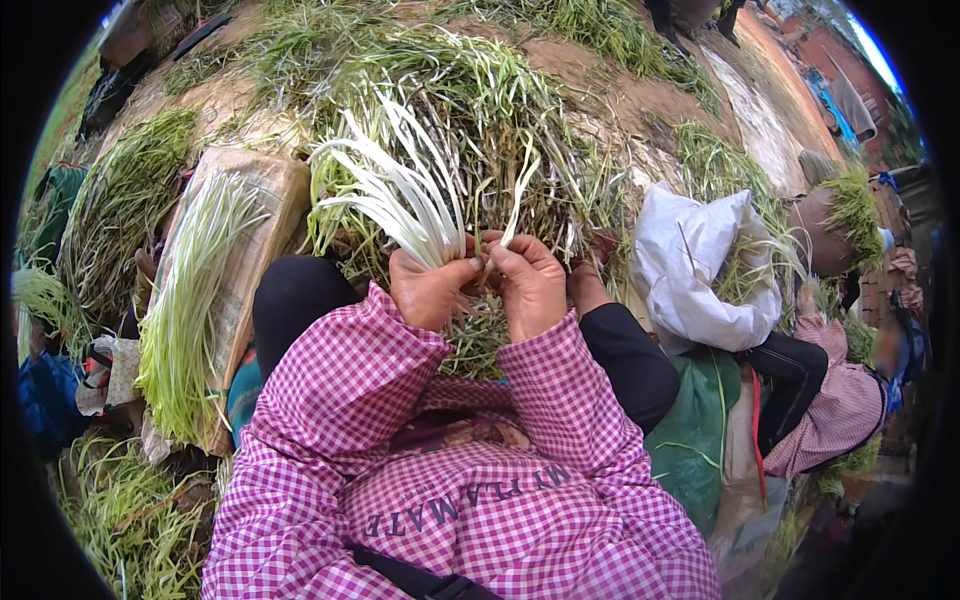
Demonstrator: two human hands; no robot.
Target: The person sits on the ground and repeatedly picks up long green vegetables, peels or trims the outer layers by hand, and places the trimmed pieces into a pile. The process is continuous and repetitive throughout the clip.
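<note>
My left hand (431, 289) is closed around a bunch of white leafy stalks (405, 187), which fan out up and to the left. My right hand (531, 285) pinches a single pale yellow-green stalk (521, 187) between thumb and fingers, close beside the left fingertips. A thin brownish leaf (478, 206) stands up between the two hands. Beyond them lies a large heap of green and dried stalks (480, 97). To the left, a bundle of pale green stalks (199, 300) rests on a tan woven sack (277, 195).
A white plastic sack (686, 277) with greenery and a green sack (694, 435) are at right. Another person in a checked garment (825, 390) sits beyond them. More green heaps (124, 210) lie at left, and a person's dark legs (690, 22) show at the top.
</note>
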